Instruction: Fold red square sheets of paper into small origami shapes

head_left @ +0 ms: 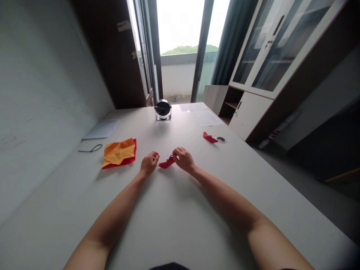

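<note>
A red folded paper boat (166, 162) rests on the white table between my hands. My right hand (183, 159) pinches its right end, and the fingers cover part of that end. Just left of the boat, my left hand (150, 163) is held with fingers loosely curled, thumb and fingertips slightly apart, nothing visible in them. Its fingertips are near the boat's left tip but do not seem to touch it. A second red paper boat (209, 137) lies farther off to the right, beside a white roll of tape (221, 140).
On the left, creased orange paper (118, 153) overlaps red paper (129, 160). A black cable tie (94, 148) and white sheets (100, 129) lie beyond. A small round fan-like device (163, 109) stands at the back. Other papers (209, 118) lie back right, near a cabinet (250, 114).
</note>
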Demonstrator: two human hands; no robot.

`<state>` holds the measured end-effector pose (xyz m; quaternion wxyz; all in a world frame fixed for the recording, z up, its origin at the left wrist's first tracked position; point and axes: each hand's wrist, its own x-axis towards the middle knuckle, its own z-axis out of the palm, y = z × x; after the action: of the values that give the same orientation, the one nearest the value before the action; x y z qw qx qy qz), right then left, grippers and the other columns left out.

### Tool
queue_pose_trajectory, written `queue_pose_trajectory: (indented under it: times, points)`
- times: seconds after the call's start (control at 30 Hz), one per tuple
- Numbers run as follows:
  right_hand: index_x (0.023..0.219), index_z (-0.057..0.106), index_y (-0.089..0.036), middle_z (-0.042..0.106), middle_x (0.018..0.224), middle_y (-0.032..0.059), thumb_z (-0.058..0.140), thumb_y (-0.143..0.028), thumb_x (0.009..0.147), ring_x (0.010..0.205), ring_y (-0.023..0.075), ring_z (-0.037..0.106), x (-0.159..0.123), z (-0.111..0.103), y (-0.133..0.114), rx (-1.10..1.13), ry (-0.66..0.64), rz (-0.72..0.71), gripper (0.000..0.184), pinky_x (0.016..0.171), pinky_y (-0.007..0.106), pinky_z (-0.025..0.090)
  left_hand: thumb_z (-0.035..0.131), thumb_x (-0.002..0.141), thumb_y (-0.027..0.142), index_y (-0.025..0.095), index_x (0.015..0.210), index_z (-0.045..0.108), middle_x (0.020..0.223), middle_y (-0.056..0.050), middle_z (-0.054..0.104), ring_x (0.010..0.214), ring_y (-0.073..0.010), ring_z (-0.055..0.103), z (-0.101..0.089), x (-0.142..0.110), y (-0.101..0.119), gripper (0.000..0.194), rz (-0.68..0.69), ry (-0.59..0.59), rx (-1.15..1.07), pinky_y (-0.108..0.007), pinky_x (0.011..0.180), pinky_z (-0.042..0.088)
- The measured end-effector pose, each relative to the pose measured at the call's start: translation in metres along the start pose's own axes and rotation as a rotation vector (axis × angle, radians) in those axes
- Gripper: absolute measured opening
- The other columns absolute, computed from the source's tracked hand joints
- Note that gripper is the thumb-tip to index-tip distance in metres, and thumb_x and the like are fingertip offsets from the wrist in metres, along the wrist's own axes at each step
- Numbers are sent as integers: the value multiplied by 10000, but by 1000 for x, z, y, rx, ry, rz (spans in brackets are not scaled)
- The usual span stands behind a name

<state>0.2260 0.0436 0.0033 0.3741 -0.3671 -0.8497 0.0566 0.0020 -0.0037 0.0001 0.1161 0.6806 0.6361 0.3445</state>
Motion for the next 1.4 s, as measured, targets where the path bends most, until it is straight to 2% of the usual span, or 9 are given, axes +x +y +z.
queue_pose_trajectory:
  times: [0.2, 0.3, 0.43, 0.63, 0.8, 0.97, 1.2, 1.33, 1.4]
  points:
    - [880, 571, -213, 606, 922, 75, 537, -132, 898, 899, 228, 504, 0, -4, -6, -26, -8, -47, 90, 793, 334, 424, 487, 943, 415, 224, 1013, 664, 962, -48, 716, 791, -179, 660, 2, -3, 10, 270, 84, -89, -179, -298, 752, 505]
    - [893, 584, -211, 609, 967, 89, 513, -150, 927, 933, 236, 501, 1, -6, -10, -23, -17, -89, 100, 821, 346, 418, 527, 922, 416, 221, 1004, 671, 968, -48, 710, 784, -171, 660, 5, -7, 17, 255, 105, -140, -254, -290, 729, 516]
    - [923, 599, -210, 614, 879, 78, 483, -191, 964, 854, 226, 512, 0, -8, -11, -28, -20, -77, 124, 825, 350, 399, 590, 887, 377, 229, 1052, 673, 1001, -47, 710, 801, -169, 669, 7, -10, 24, 237, 123, -184, -305, -292, 745, 522]
    - [975, 594, -202, 637, 798, 57, 429, -221, 1006, 733, 191, 535, -1, -7, -10, -16, -30, -87, 169, 795, 325, 388, 599, 880, 374, 220, 1058, 684, 930, -41, 721, 816, -186, 665, 5, -8, 27, 250, 103, -184, -261, -294, 751, 506]
    - [982, 582, -212, 670, 880, 68, 422, -243, 1011, 799, 195, 584, -3, -7, -15, 73, -9, -92, 166, 827, 324, 409, 632, 847, 348, 238, 1055, 703, 881, -36, 713, 825, -198, 635, 5, -9, 30, 246, 133, -205, -168, -304, 753, 499]
    - [1016, 551, -218, 691, 904, 65, 397, -268, 1018, 810, 194, 623, -5, -4, -15, 175, 55, -7, 162, 800, 314, 444, 619, 867, 363, 242, 1113, 691, 956, -45, 732, 894, -214, 651, 9, -8, 27, 283, 87, -200, -277, -322, 799, 506]
    - [1050, 486, -250, 710, 908, 46, 382, -378, 1024, 777, 188, 669, -4, -1, -14, 400, 113, 169, 168, 750, 312, 501, 595, 881, 392, 172, 1107, 643, 989, -76, 729, 903, -196, 673, 19, -2, 15, 318, -50, -220, -667, -307, 795, 516]
    - [1005, 465, -268, 703, 1025, 44, 415, -491, 993, 751, 171, 665, 1, 0, -15, 659, 169, 269, 229, 698, 322, 551, 597, 864, 381, 170, 1092, 627, 925, -62, 716, 785, -164, 654, 22, -2, 13, 312, -74, -210, -654, -273, 697, 507]
    - [1002, 447, -274, 697, 1038, 42, 437, -521, 973, 789, 175, 668, 4, 1, -13, 789, 203, 327, 249, 686, 334, 575, 600, 850, 359, 173, 1021, 642, 903, -54, 707, 799, -165, 646, 23, -2, 11, 257, -60, -182, -598, -276, 718, 506]
